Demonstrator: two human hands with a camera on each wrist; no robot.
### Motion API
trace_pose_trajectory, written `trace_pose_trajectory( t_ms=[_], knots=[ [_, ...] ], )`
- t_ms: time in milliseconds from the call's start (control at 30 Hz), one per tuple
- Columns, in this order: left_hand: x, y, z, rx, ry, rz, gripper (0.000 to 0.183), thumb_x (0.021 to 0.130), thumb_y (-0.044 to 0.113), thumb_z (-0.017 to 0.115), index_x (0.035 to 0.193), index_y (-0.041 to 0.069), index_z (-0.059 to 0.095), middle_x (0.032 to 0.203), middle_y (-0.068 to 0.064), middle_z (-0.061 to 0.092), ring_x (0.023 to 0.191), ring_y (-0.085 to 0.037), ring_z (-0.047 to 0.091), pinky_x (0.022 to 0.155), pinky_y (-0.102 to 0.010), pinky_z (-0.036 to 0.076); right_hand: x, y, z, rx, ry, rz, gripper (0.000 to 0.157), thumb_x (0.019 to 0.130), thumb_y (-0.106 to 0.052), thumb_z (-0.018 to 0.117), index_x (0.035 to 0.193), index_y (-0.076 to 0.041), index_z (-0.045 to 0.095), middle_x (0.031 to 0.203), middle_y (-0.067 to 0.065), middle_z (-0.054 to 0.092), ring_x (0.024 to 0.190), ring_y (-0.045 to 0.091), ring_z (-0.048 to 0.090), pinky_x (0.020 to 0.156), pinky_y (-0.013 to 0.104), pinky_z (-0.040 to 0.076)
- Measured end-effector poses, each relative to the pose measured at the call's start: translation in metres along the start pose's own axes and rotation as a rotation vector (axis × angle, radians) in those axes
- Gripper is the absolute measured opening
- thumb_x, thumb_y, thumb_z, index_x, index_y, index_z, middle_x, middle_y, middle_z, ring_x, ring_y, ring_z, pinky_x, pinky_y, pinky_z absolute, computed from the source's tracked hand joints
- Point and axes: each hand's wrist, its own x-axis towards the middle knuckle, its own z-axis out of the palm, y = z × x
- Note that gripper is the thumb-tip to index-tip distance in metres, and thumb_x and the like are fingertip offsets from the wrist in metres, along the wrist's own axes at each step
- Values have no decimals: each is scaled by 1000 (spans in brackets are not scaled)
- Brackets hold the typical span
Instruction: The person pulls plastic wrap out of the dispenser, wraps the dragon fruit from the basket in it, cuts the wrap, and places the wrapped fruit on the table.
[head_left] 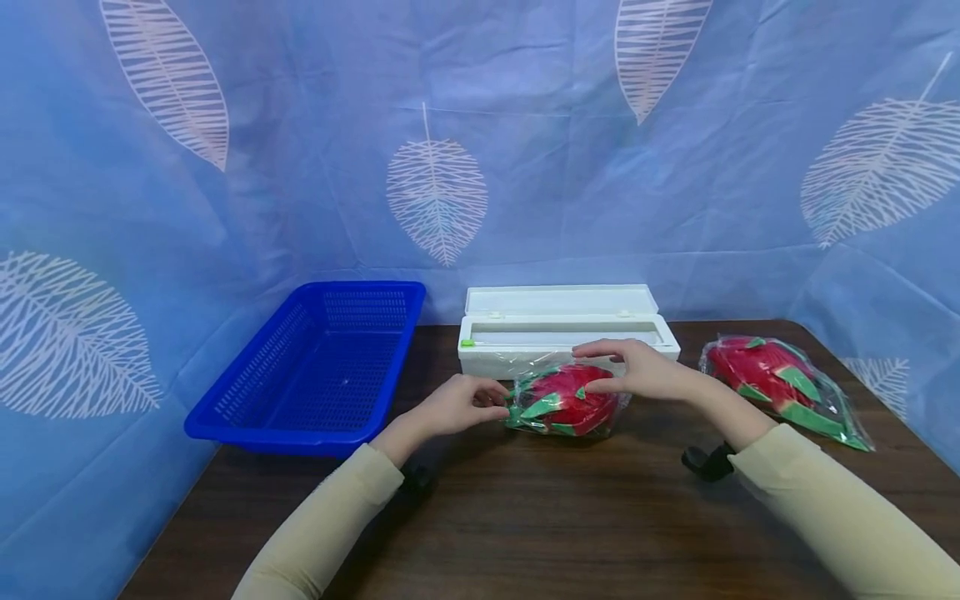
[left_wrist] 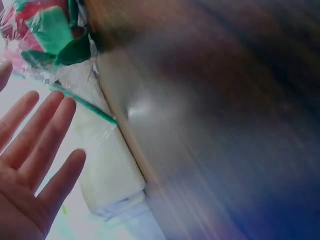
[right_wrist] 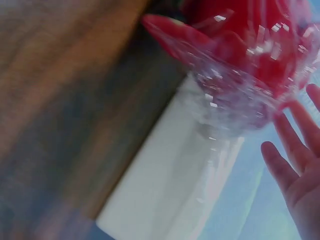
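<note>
A red dragon fruit with green leaf-like scales [head_left: 558,402], wrapped in clear film, lies on the table in front of a white film dispenser [head_left: 487,360]. My left hand [head_left: 467,403] is at its left end, by the green tips; in the left wrist view the fingers [left_wrist: 37,132] look extended near the film. On the other side, my right hand [head_left: 637,371] reaches over the fruit's right part, thumb close to its surface. Loosely straight fingers of that hand [right_wrist: 295,145] show beside crinkled film [right_wrist: 235,95]. Whether either hand touches the film is hard to tell.
A blue plastic basket [head_left: 375,408] stands at the table's left. Another film-wrapped dragon fruit [head_left: 772,379] lies at the right. The dispenser's white lid [head_left: 558,298] is raised, and a green slider [head_left: 467,342] sits on its left end. Blue leaf-patterned cloth [head_left: 525,192] hangs behind.
</note>
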Motion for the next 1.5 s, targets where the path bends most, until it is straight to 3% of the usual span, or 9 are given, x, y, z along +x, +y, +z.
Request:
trace_pose_trajectory(
  t_ms=[167, 367, 500, 600, 867, 967, 1133, 1333, 1500],
  knots=[
    [-1, -3, 0, -52, 216, -15, 25, 93, 26, 68, 112, 9, 72, 102, 1, 70, 92, -13, 64, 81, -31, 53, 15, -6, -11, -39, -3, -22, 52, 86, -25, 75, 130, -3, 60, 129, 15, 60, 118, 34, 54, 98, 56, 42],
    [7, -11, -2, -109, 540, -7, 28, 90, 19, 72, 113, 5, 70, 114, -7, 66, 74, -26, 56, 64, -34, 46, 42, -10, -24, -56, -16, -35, 44, 89, -20, 72, 128, -3, 62, 126, 16, 61, 115, 34, 58, 97, 58, 41],
    [17, -18, -3, -164, 668, -57, 44, 84, 19, 79, 122, 3, 65, 127, -13, 58, 101, -32, 57, 86, -43, 47, 62, -15, -30, -55, -21, -24, 41, 90, -19, 71, 127, -4, 63, 128, 15, 60, 115, 34, 57, 98, 59, 39],
    [23, -24, -2, -193, 670, -124, 58, 80, 23, 82, 129, 3, 59, 135, -15, 52, 126, -33, 46, 104, -47, 37, 76, -20, -32, -55, -31, -24, 40, 90, -19, 71, 126, -4, 64, 128, 16, 60, 115, 34, 57, 99, 59, 39],
    [35, -38, -2, -246, 540, -268, 82, 76, 32, 85, 145, 12, 43, 149, -15, 38, 135, -33, 36, 108, -50, 32, 111, -33, -32, -110, -54, -28, 39, 88, -23, 74, 123, -7, 67, 125, 14, 62, 113, 33, 58, 96, 52, 44],
    [40, -41, -5, -272, 512, -284, 84, 77, 30, 84, 147, 12, 40, 148, -15, 39, 131, -33, 41, 104, -49, 37, 123, -39, -30, -148, -85, -31, 38, 88, -23, 74, 122, -8, 68, 124, 13, 63, 112, 31, 59, 92, 49, 48],
    [47, -47, -8, -299, 523, -271, 76, 80, 25, 83, 143, 9, 45, 137, -16, 51, 115, -30, 54, 93, -43, 47, 141, -52, -21, -198, -138, -69, 35, 88, -23, 74, 120, -8, 70, 121, 11, 65, 109, 29, 61, 90, 45, 50],
    [48, -52, -9, -326, 551, -287, 63, 79, 19, 83, 135, 7, 56, 121, -14, 62, 88, -25, 58, 68, -31, 51, 159, -67, -3, -195, -235, -131, 31, 88, -12, 73, 117, -2, 70, 118, 14, 66, 106, 31, 62, 88, 40, 51],
    [48, -53, -9, -334, 550, -299, 61, 79, 18, 82, 134, 6, 57, 121, -13, 64, 93, -25, 61, 73, -31, 53, 171, -73, 10, -242, -282, -154, 28, 88, -8, 72, 115, -1, 71, 114, 14, 68, 100, 27, 64, 84, 36, 53]
  ],
)
